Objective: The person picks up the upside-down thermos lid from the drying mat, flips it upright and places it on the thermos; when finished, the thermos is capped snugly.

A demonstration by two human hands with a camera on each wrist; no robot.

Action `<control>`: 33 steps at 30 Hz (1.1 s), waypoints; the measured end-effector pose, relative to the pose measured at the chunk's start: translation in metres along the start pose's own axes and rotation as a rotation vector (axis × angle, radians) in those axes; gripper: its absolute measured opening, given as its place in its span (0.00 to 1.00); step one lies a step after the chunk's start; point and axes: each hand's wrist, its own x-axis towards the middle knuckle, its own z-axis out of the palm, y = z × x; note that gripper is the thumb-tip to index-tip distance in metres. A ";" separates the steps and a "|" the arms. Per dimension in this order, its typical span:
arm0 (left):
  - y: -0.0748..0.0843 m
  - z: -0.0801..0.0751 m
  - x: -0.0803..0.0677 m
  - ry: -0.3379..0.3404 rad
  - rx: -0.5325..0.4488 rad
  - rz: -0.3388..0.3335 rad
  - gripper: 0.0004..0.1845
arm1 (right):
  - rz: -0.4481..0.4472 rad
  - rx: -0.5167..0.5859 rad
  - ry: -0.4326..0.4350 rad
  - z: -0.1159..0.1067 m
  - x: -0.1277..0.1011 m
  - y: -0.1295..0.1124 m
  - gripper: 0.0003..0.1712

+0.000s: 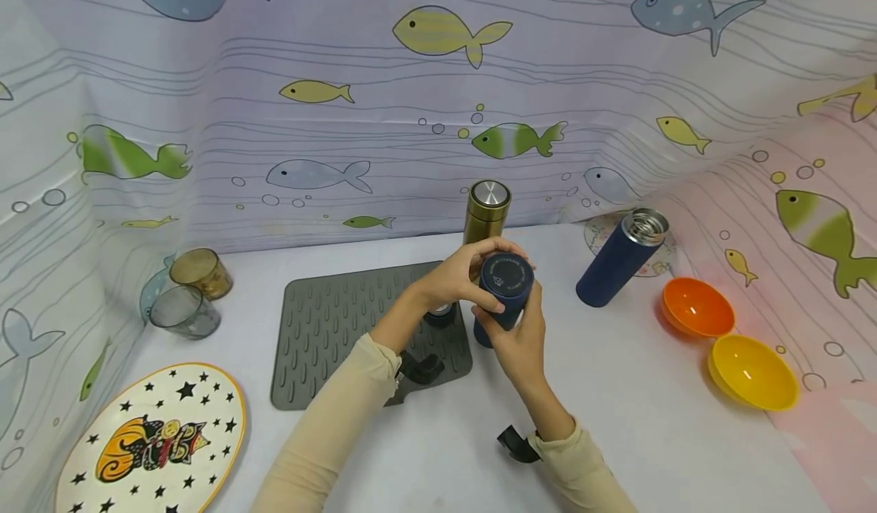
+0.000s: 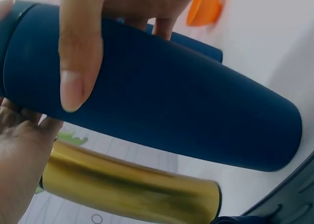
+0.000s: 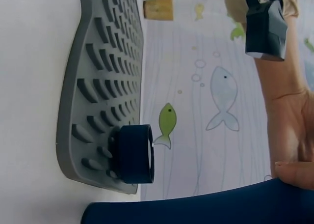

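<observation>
Both hands grip a navy flask (image 1: 505, 288): left hand (image 1: 457, 275) curled over its lid, whose print is unreadable, right hand (image 1: 522, 339) around the body. Behind stands a gold flask (image 1: 486, 210).

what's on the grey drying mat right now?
A dark blue cap stands on the grey mat near its right edge. In the head view the left hand and forearm cover that corner, so anything else there is hidden.

Bright, even light (soft shadows); wrist close-ups blurred.
</observation>
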 end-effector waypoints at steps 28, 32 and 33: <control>-0.044 -0.016 -0.093 0.499 0.665 -0.453 0.46 | 0.258 -0.184 0.140 -0.034 0.125 0.061 0.49; -0.058 -0.021 -0.095 0.479 0.735 -0.485 0.48 | 0.267 -0.171 0.122 -0.032 0.128 0.064 0.50; -0.061 -0.022 -0.095 0.477 0.752 -0.493 0.48 | 0.269 -0.171 0.108 -0.031 0.128 0.064 0.49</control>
